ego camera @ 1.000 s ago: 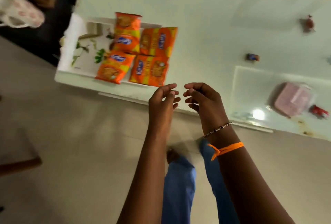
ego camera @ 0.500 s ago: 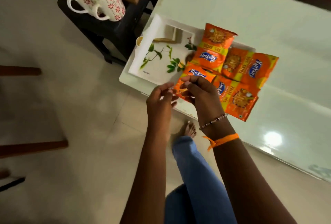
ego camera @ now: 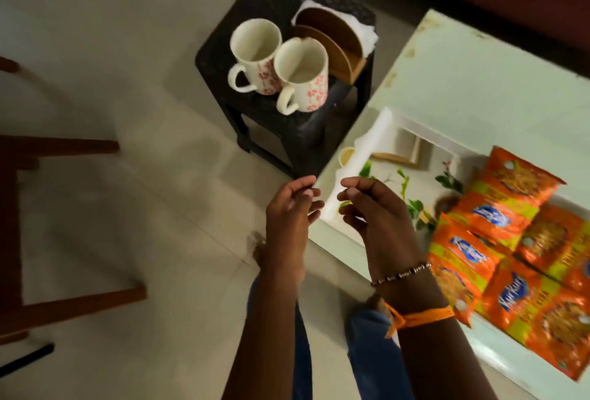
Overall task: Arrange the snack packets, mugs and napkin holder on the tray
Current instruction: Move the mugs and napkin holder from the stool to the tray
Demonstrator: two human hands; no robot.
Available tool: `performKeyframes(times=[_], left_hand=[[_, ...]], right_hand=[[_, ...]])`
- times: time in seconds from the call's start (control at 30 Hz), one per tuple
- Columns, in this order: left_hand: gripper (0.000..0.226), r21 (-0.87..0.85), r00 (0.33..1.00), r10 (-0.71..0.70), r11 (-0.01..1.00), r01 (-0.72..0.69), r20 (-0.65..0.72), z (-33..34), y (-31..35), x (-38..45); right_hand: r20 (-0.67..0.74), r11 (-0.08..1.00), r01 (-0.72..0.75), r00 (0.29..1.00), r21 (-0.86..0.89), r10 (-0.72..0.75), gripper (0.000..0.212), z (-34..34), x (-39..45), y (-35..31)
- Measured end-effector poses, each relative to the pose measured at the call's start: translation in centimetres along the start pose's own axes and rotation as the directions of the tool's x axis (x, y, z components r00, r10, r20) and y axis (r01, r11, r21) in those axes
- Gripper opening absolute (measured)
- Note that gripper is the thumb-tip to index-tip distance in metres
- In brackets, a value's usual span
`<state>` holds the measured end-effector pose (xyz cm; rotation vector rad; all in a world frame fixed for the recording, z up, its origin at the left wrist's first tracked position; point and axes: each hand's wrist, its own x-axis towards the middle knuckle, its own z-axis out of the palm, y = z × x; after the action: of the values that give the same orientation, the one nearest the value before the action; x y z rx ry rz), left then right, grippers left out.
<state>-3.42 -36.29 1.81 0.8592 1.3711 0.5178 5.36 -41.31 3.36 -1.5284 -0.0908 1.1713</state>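
Several orange snack packets (ego camera: pixel 510 240) lie on the right part of the white leaf-patterned tray (ego camera: pixel 376 131), which sits on the pale table's corner. Two white mugs with red flowers, the left mug (ego camera: pixel 253 56) and the right mug (ego camera: pixel 301 75), stand on a black stool. Right behind them is a wooden napkin holder (ego camera: pixel 332 41) with white napkins. My left hand (ego camera: pixel 292 208) and my right hand (ego camera: pixel 372 211) hover side by side near the tray's left end, fingers loosely curled, holding nothing.
The black stool (ego camera: pixel 277 121) stands on the tiled floor left of the pale table (ego camera: pixel 498 80). Brown wooden chair legs (ego camera: pixel 64 300) are at the far left. My blue-trousered legs and bare feet are below my hands.
The view has swung left, bringing the stool, mugs and napkin holder toward the centre. My hands have left the packets and now hang by the tray's left end.
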Motion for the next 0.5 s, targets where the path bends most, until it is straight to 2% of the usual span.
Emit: performKeyframes(times=[0.1,0.2,0.33,0.43,0.5], left_hand=[[0.023,0.002,1.0,-0.026,1.0,0.026,0.018,-1.8,2.4,3.8],[0.024,0.042,0.998,0.003,0.999,-0.005,0.057,-4.1,5.1,7.6],[0.022,0.085,0.996,0.025,0.996,-0.032,0.087,-6.5,8.9,12.5],[0.033,0.145,0.994,0.038,0.988,-0.053,0.101,-7.2,10.5,15.4],[0.033,0.232,0.988,0.057,0.969,-0.089,0.144,-7.4,11.2,17.3]], right_hand=[[-0.013,1.0,0.01,1.0,0.018,-0.009,0.025,4.1,2.3,-0.6],[-0.051,1.0,0.009,0.999,-0.009,-0.009,0.022,8.0,5.1,-1.4],[-0.214,0.999,0.023,0.976,-0.049,-0.033,0.014,12.3,9.4,-2.1],[-0.306,0.988,0.022,0.949,-0.155,-0.07,0.027,13.8,11.8,-2.0],[-0.345,0.98,0.006,0.935,-0.198,-0.076,0.038,14.5,13.1,-1.9]])
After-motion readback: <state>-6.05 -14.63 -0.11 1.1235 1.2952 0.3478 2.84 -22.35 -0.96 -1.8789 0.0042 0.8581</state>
